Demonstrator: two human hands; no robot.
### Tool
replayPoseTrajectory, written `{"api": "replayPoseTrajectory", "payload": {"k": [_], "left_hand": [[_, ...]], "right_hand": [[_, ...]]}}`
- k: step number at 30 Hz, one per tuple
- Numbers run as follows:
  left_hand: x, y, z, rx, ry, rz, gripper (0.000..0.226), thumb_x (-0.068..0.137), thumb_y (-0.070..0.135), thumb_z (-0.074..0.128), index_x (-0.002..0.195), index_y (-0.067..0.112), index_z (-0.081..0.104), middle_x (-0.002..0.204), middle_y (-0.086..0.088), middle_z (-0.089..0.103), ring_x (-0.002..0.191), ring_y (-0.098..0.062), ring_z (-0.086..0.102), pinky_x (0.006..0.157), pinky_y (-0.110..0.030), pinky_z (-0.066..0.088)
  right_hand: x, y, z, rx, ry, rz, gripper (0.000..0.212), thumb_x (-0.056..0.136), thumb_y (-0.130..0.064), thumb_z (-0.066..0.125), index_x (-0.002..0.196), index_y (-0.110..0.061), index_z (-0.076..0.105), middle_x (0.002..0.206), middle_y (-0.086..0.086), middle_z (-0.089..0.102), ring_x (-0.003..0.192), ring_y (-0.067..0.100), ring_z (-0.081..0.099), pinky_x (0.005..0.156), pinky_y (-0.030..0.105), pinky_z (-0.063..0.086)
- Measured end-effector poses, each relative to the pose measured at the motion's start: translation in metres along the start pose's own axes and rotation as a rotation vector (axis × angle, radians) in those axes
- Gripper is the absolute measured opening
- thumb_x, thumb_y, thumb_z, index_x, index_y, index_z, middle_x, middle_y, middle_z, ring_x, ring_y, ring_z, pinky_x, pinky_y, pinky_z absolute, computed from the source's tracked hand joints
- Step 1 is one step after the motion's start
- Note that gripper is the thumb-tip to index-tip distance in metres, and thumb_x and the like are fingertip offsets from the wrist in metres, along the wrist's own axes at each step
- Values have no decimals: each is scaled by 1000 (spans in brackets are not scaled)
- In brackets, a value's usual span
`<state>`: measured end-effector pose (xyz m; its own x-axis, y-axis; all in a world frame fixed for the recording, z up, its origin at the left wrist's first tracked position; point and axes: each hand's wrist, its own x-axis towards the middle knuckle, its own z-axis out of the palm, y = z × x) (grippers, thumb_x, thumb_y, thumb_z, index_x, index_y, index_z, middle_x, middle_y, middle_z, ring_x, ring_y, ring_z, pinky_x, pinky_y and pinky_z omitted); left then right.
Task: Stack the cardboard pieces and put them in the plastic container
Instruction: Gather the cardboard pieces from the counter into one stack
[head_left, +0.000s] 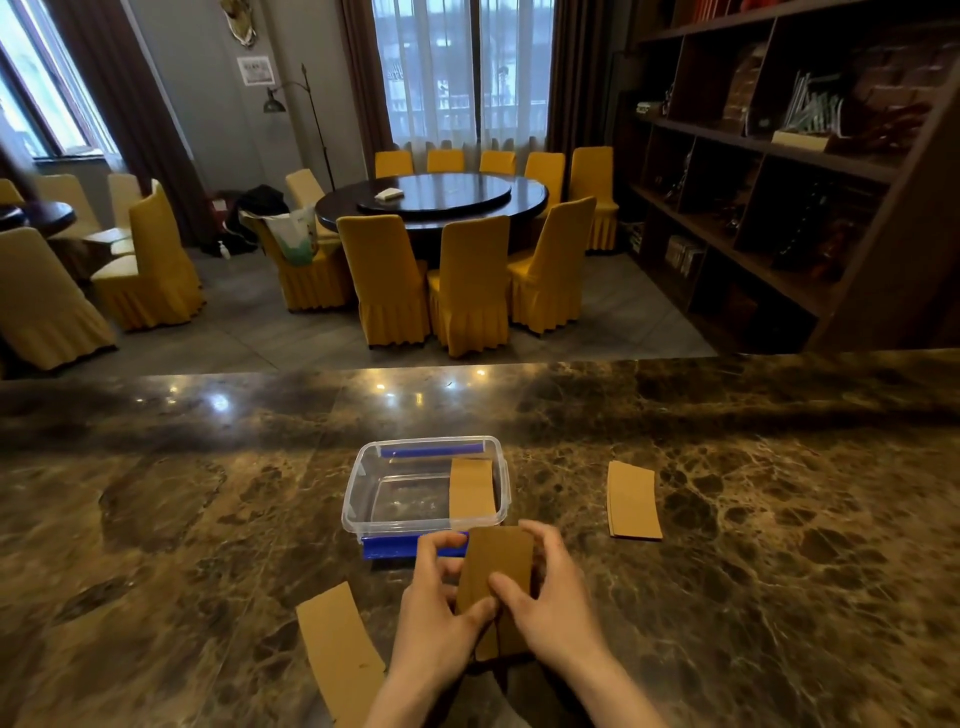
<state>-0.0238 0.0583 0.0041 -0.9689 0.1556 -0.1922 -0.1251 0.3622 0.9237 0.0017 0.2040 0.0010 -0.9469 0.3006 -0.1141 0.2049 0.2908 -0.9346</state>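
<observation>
A clear plastic container (363, 483) with blue clips stands on the marble counter, and one cardboard piece (471, 488) lies inside it at the right. Just in front of the container, my left hand (439, 618) and my right hand (550, 597) together grip a small stack of brown cardboard (501, 556), held slightly above the counter. Another cardboard piece (337, 649) lies on the counter to the left of my left forearm. A further cardboard pile (632, 500) rests to the right of the container.
The marble counter (208, 519) stretches wide on both sides, with its far edge beyond the container. Past it are a round dining table (431, 200) with yellow chairs and a dark shelf unit (779, 171) at the right.
</observation>
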Motion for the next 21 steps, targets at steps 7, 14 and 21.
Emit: {"api": "replayPoseTrajectory", "payload": {"k": [7, 14, 21], "left_hand": [[-1, -11, -14, 94, -115, -8, 61, 78, 5, 84, 113, 41, 50, 105, 7, 71, 88, -3, 75, 77, -34, 67], [-6, -20, -34, 199, 327, -10, 39, 86, 32, 80, 110, 44, 51, 114, 10, 66, 101, -9, 68, 86, -34, 60], [-17, -34, -61, 846, 368, -459, 85, 80, 73, 61, 149, 34, 29, 157, -8, 41, 143, -32, 37, 116, -51, 35]], "right_hand": [[5, 1, -7, -376, -135, -381, 60, 89, -20, 74, 138, -43, 48, 131, -23, 50, 123, -5, 47, 101, 13, 42], [1, 1, -8, -358, -158, -334, 42, 92, -25, 71, 125, -46, 55, 127, -24, 55, 121, -1, 48, 98, 16, 34], [-10, -5, 0, -419, -166, -458, 43, 96, -28, 67, 131, -46, 49, 131, -21, 56, 122, 0, 52, 102, 18, 43]]}}
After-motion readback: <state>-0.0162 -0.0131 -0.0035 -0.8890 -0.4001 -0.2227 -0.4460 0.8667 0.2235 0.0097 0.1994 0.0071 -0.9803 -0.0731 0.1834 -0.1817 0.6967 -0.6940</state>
